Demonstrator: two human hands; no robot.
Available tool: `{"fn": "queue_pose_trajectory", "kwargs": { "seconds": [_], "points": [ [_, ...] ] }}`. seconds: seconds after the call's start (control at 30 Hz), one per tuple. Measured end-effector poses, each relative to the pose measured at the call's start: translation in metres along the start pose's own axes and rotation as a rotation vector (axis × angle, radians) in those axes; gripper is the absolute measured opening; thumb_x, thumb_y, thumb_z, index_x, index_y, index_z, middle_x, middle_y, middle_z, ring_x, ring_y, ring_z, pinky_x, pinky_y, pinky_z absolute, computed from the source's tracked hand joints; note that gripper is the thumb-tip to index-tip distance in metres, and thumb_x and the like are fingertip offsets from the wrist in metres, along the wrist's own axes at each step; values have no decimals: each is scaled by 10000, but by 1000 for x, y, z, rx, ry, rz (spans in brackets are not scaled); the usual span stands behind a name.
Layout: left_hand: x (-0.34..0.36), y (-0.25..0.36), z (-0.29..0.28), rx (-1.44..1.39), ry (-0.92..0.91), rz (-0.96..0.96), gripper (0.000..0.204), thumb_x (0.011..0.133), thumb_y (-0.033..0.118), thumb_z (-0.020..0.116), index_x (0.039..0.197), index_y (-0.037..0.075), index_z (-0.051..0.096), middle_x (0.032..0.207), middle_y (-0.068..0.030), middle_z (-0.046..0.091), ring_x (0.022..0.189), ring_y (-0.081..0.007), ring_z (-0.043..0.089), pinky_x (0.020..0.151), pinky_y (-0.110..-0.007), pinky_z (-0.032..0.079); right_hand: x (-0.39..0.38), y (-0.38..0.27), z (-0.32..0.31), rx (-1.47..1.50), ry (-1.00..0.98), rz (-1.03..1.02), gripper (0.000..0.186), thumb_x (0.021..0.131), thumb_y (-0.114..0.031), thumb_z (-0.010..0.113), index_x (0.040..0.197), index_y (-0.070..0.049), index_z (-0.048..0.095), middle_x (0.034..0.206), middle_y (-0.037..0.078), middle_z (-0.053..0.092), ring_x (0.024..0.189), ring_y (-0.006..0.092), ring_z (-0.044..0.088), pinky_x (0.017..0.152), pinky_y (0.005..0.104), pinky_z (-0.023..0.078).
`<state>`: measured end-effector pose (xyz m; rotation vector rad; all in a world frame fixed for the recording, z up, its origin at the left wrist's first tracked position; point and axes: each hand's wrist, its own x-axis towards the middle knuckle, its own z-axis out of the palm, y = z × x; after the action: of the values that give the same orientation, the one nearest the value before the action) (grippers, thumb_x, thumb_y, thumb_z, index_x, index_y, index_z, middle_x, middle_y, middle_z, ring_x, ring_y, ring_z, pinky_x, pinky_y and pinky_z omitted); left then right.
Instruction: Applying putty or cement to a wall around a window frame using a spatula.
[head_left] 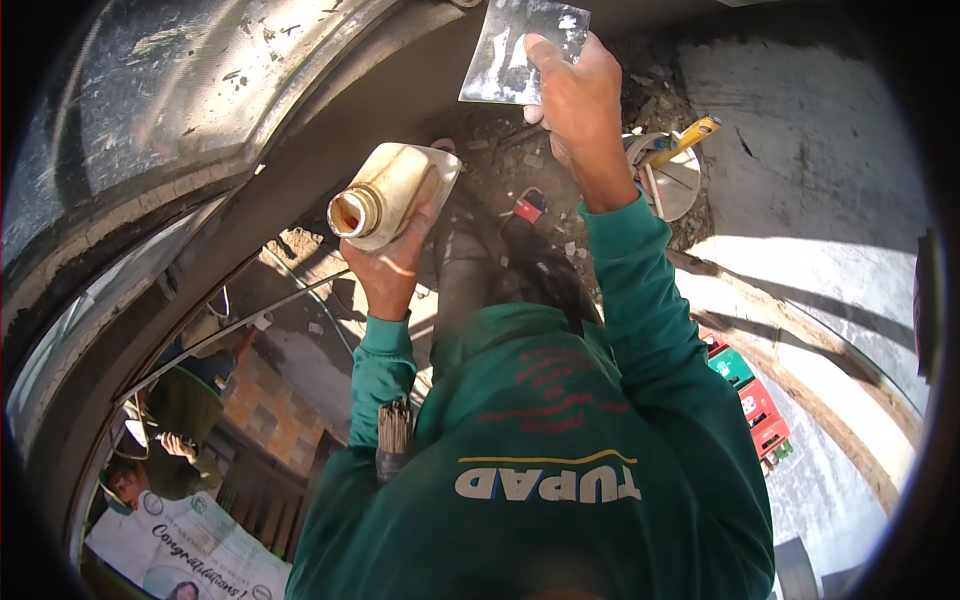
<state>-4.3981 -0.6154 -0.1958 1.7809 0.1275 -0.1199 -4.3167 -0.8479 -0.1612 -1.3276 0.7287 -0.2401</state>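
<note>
Rubble-strewn ground [535,155] down below, with a big curved brown ledge [335,118] sweeping past on the left. Left hand [393,265] is curled around a grubby cream plastic bottle [408,185], fingers spread about as wide as its body, though most of them are hidden. Bottle's tilted, uncapped mouth facing left and toward the camera, sitting right in the grip. Right hand [585,105] is pinching a thin dark sheet [497,58] with white smears, thumb on the face, other fingers mostly behind. Decent gap between bottle and sheet; ledge runs near the bottle, and a round bucket [680,188] shows beside the right wrist.
</note>
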Motion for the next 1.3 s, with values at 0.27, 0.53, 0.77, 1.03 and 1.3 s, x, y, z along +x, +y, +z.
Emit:
{"fn": "queue_pose_trajectory", "kwargs": {
  "seconds": [0.27,0.53,0.77,1.03,1.3],
  "points": [
    [4,2,-4,-55,9,-5,501,810,55,879,1243,-67,659,1197,-147,736,1072,-211,713,968,-350,551,-20,-15,-8,-432,-1,-164,213,988,-188,669,1098,-7,652,849,109,713,566,195,645,489,300,508],
    [10,-3,0,-115,41,5,486,816,49,880,1233,-65,658,1190,-138,733,1061,-210,705,955,-353,552,4,-46,-25,-1118,-210,-790,276,944,-23,577,1206,51,626,1040,285,696,933,435,676,841,493,545],
    [11,-6,-1,-83,64,-8,482,805,44,889,1215,-72,664,1174,-144,738,1035,-212,714,939,-355,558,6,-49,-20,-1347,-359,-1123,484,846,46,585,1327,10,611,1066,202,706,855,408,641,873,461,564],
    [8,-11,-3,-120,97,12,490,804,43,890,1222,-72,662,1188,-153,735,1051,-220,715,948,-357,557,2,-35,-16,-1597,-277,-1027,602,848,23,613,1434,-100,548,1140,152,686,993,378,621,824,491,549],
    [13,-1,-2,-124,103,-28,462,809,29,876,1208,-76,670,1177,-161,740,1042,-225,720,944,-358,562,4,-39,12,-1691,-283,-1042,464,839,-2,634,1301,-10,580,929,177,695,893,365,661,713,466,581]
  ]
}}
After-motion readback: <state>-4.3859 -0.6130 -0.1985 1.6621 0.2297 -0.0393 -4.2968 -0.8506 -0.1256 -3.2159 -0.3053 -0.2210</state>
